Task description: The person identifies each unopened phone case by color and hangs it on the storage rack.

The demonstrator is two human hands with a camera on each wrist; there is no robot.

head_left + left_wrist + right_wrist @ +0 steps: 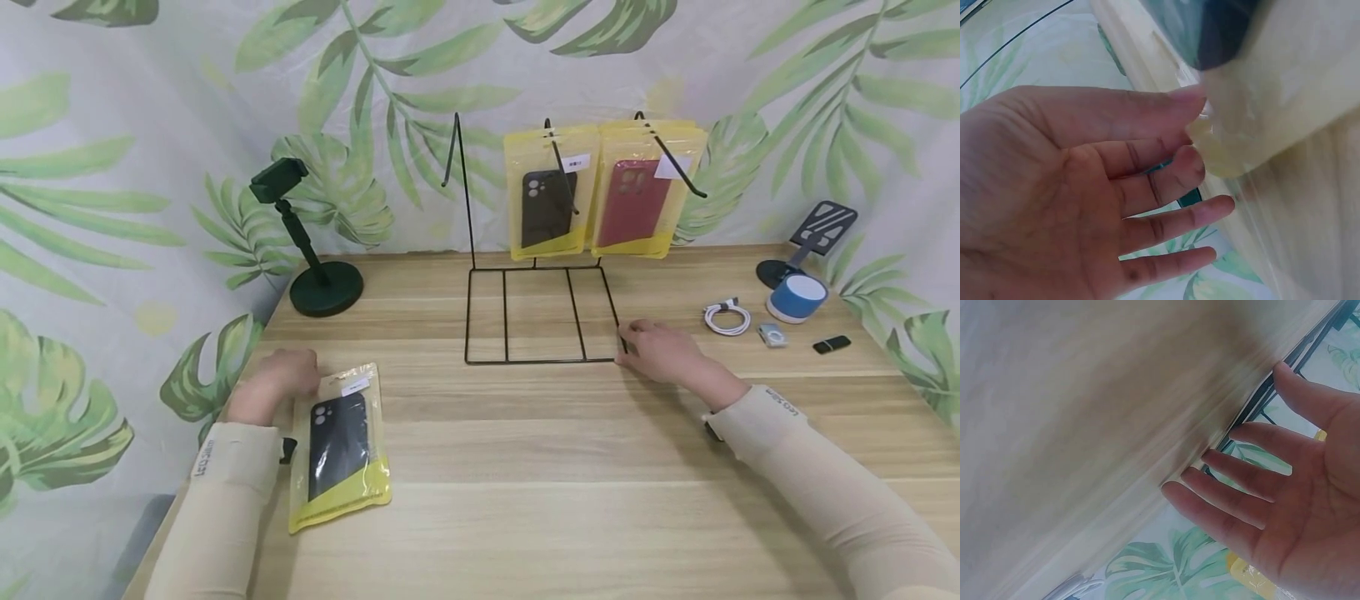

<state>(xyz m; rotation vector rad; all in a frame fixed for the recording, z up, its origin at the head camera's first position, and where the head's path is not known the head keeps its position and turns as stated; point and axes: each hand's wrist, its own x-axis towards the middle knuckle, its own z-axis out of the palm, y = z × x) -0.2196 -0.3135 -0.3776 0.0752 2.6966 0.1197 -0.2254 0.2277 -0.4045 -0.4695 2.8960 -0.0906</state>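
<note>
A yellow-edged clear pouch with a dark phone case (339,446) inside lies on the left of the table in the head view. My left hand (288,373) is at its upper corner; in the left wrist view the thumb and index finger pinch the pouch's edge, while the other fingers stay extended. At the middle back stands a black wire display rack (506,317). My right hand (660,352) touches the front right corner of its base, with fingers fairly straight in the right wrist view. Pouches with a black case (547,212) and a red case (633,204) hang from the rack's hooks.
A dark green phone stand (326,287) is at the back left. On the right sit a coiled white cable (727,330), a small clip-like gadget (772,336), a black USB stick (832,344), a blue and white cylinder (797,298) and a black phone holder (823,227).
</note>
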